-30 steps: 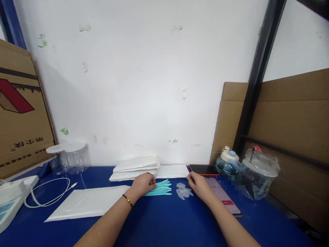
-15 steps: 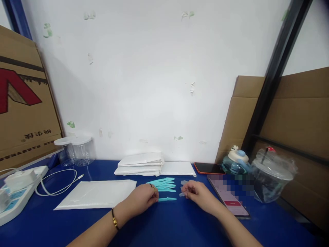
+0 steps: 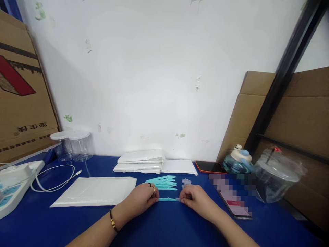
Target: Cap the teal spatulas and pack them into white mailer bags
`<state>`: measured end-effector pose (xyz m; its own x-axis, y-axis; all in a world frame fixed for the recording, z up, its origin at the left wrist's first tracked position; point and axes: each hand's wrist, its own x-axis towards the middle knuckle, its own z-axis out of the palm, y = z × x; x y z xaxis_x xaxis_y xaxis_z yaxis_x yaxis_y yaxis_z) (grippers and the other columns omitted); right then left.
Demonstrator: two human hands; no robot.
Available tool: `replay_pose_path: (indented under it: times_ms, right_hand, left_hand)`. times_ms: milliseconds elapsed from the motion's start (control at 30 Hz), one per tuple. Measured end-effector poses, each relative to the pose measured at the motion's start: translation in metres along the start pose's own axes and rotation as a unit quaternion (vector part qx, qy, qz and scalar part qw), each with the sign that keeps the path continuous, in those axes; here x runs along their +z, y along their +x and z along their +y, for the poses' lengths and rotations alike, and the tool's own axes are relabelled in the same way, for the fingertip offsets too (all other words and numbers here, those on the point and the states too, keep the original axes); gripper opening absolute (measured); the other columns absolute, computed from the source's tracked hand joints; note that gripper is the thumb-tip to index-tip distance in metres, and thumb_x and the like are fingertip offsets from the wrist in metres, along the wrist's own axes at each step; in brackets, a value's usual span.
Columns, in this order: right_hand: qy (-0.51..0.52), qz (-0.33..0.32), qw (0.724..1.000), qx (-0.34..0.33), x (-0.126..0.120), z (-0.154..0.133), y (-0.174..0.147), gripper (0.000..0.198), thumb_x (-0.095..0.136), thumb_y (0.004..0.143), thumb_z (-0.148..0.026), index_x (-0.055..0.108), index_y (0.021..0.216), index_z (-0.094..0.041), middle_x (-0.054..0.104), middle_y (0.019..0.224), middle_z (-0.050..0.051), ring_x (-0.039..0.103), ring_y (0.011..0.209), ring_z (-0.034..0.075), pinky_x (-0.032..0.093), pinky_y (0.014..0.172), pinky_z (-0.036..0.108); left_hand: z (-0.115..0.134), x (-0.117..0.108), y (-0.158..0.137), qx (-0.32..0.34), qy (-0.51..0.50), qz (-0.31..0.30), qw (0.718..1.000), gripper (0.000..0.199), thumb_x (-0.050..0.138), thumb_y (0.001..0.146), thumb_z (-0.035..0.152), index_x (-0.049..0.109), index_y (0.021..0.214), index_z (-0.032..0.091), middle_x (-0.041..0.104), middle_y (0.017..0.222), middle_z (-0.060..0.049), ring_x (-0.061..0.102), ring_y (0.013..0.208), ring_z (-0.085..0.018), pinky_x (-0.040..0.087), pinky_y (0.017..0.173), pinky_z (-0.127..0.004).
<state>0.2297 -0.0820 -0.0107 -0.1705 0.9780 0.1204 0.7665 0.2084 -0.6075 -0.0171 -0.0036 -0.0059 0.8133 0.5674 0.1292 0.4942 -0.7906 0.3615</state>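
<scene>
My left hand pinches the left end of a slim turquoise eyebrow razor, held level just above or on the blue table. Between the closed fingertips of my right hand is a small clear plastic cap. The cap meets the razor's right tip; how far it covers the tip is too small to tell. Behind my left hand lies a loose pile of similar turquoise razors. More clear caps lie just beyond my right hand, partly hidden by it.
A white padded envelope lies to the left, with stacked white envelopes by the wall. A cable and power strip sit far left. Rightward are a phone, an orange-edged phone and a bagged cup.
My right hand has moved slightly left and down, bringing a clear cap from the loose caps to the razor's tip. My left hand still holds the razor. The camera view has shifted slightly.
</scene>
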Motion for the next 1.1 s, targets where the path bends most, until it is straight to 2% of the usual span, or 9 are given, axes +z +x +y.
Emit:
replay_pose_path:
  times_ms: [400,467,600,700,900,1100]
  right_hand:
    - [0.04,-0.008,0.999,-0.016,0.016,-0.005,0.003,0.008,0.061,0.074,-0.016,0.069,0.073,-0.019,0.061,0.072,0.0,0.054,0.061,0.011,0.039,0.054,0.019]
    - [0.034,-0.003,0.999,-0.013,0.008,-0.002,0.003,0.01,0.06,0.075,-0.018,0.07,0.076,-0.02,0.063,0.073,0.001,0.056,0.062,0.012,0.04,0.055,0.02]
    - [-0.036,0.084,0.996,-0.005,-0.02,0.012,0.001,0.016,0.053,0.08,-0.019,0.069,0.077,-0.02,0.065,0.078,0.002,0.059,0.072,0.016,0.042,0.066,0.024]
    - [-0.087,0.082,0.993,0.007,-0.032,0.02,-0.003,0.017,0.051,0.08,-0.016,0.066,0.073,-0.02,0.063,0.076,0.002,0.058,0.07,0.016,0.041,0.064,0.024]
    - [-0.136,0.047,0.99,0.011,-0.014,0.015,-0.001,0.008,0.056,0.078,-0.021,0.064,0.075,-0.02,0.061,0.082,0.004,0.057,0.075,0.018,0.041,0.066,0.025]
    - [-0.103,0.035,0.994,0.027,-0.004,0.01,0.003,0.011,0.053,0.075,-0.011,0.059,0.073,-0.02,0.06,0.082,0.002,0.056,0.074,0.016,0.04,0.065,0.023]
  left_hand:
    - [0.003,0.015,0.003,0.04,-0.009,0.019,0.999,0.01,0.052,0.086,0.024,0.06,0.082,0.022,0.062,0.081,0.002,0.055,0.078,-0.012,0.038,0.072,-0.022]
    - [0.0,0.013,0.004,0.03,-0.01,0.027,0.999,0.007,0.056,0.084,0.028,0.061,0.084,0.023,0.062,0.083,0.002,0.055,0.079,-0.013,0.038,0.071,-0.022]
    - [-0.011,0.005,0.007,-0.012,0.034,0.071,0.997,0.011,0.055,0.084,0.028,0.063,0.089,0.023,0.061,0.091,0.0,0.054,0.086,-0.016,0.038,0.076,-0.025]
    - [-0.018,0.002,0.009,-0.014,0.088,0.057,0.994,0.013,0.053,0.085,0.028,0.065,0.091,0.026,0.061,0.093,-0.001,0.053,0.087,-0.017,0.037,0.076,-0.028]
    - [-0.019,0.004,0.014,0.01,0.15,0.057,0.987,0.013,0.054,0.086,0.031,0.066,0.089,0.028,0.062,0.091,0.001,0.051,0.088,-0.018,0.034,0.07,-0.029]
    - [-0.017,0.005,0.016,0.011,0.153,0.063,0.986,0.011,0.054,0.086,0.028,0.063,0.083,0.024,0.064,0.085,0.0,0.052,0.085,-0.017,0.033,0.069,-0.028]
